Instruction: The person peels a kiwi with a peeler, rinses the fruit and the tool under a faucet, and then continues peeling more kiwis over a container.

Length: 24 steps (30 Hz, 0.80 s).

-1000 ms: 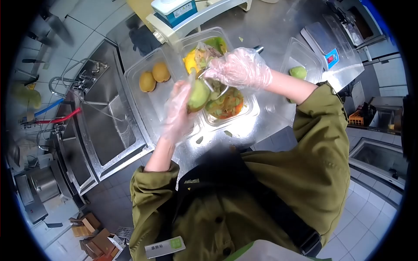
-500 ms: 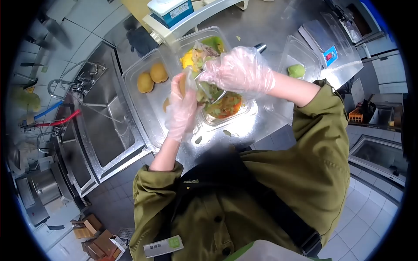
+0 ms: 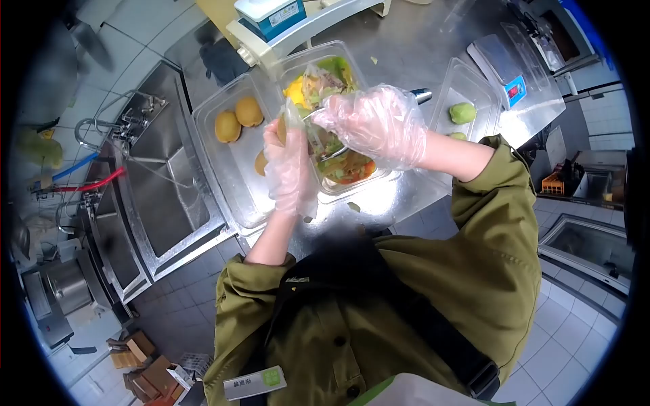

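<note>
Both hands wear clear plastic gloves. My left hand [image 3: 290,162] is closed around a brownish kiwi-like fruit [image 3: 282,128], mostly hidden by the glove. My right hand [image 3: 376,125] is closed on a metal peeler-like tool, whose thin bar [image 3: 333,154] shows below the fingers. Beneath the hands, a clear container [image 3: 351,192] holds green peelings and orange-red scraps [image 3: 353,169]. Behind them, another clear container [image 3: 332,49] holds yellow and green pieces [image 3: 295,92]. Brown fruits [image 3: 228,126] lie in a clear tray [image 3: 233,183] to the left.
A peeled green fruit [image 3: 462,113] sits in a clear tray [image 3: 493,95] at the right, beside a scale [image 3: 497,66]. Metal sinks [image 3: 169,203] stand at the left. A blue-and-white device [image 3: 272,19] is at the back. Peel bits [image 3: 354,206] lie near the counter edge.
Both hands have shifted slightly to the right and a little down in the view, still close together over the container. A second green piece now shows in the right tray.
</note>
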Motion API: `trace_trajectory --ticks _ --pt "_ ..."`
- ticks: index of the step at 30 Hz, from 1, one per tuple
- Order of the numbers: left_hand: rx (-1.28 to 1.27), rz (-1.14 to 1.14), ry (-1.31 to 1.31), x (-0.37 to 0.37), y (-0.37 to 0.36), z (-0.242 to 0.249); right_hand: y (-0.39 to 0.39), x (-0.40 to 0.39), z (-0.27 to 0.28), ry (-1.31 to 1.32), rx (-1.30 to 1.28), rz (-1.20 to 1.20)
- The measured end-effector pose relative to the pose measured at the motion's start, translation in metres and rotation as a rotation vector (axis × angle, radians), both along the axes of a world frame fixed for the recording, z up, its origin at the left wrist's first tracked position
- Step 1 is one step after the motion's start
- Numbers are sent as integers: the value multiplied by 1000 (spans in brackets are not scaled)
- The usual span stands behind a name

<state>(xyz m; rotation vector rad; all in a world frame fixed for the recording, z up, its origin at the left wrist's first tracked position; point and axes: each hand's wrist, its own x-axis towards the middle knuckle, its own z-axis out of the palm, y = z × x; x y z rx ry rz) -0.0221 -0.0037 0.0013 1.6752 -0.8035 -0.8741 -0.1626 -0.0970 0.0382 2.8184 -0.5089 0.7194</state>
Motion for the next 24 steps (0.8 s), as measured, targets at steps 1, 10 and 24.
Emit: trace_trajectory --ticks 1,10,24 --pt "61 29 -2 -2 2 6 -4 -2 -7 -31 44 1" --pt "-58 -30 -99 7 -5 2 -6 -5 -1 -60 97 -96" --pt "-224 136 -21 6 -14 -10 2 -2 17 152 200 -128"
